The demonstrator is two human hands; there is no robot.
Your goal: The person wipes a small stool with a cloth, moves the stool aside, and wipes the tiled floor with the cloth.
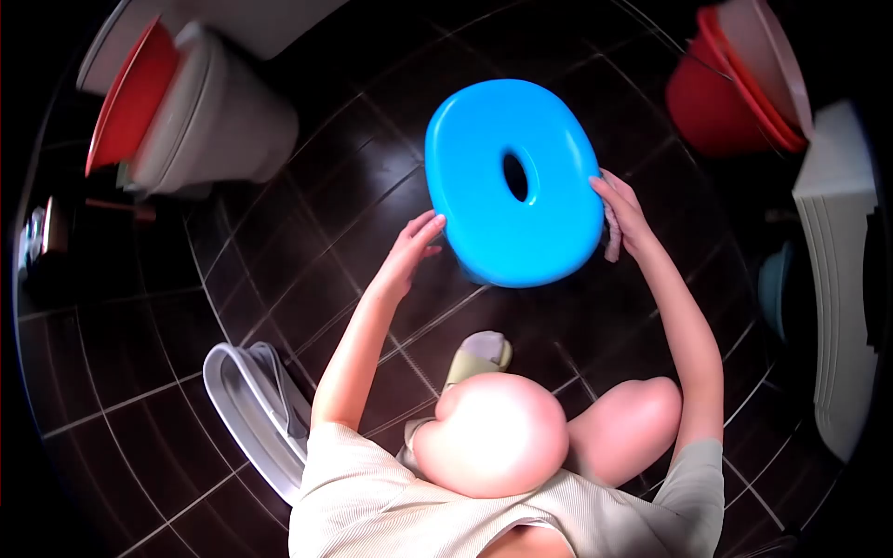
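A bright blue plastic stool with an oval hole in its seat is in front of me, seen from above. My left hand grips its left edge, fingertips against the rim. On the opposite side, my right hand has its fingers on the right rim. A small pinkish-grey cloth hangs beside that hand, apparently tucked in its fingers. The stool's legs are hidden under the seat, so I cannot tell whether it rests on the floor.
Dark tiles cover the floor. A grey bin and a red basin stand at upper left, a red bucket at upper right. A pale grey tub is at my left. A white ribbed cabinet lines the right side.
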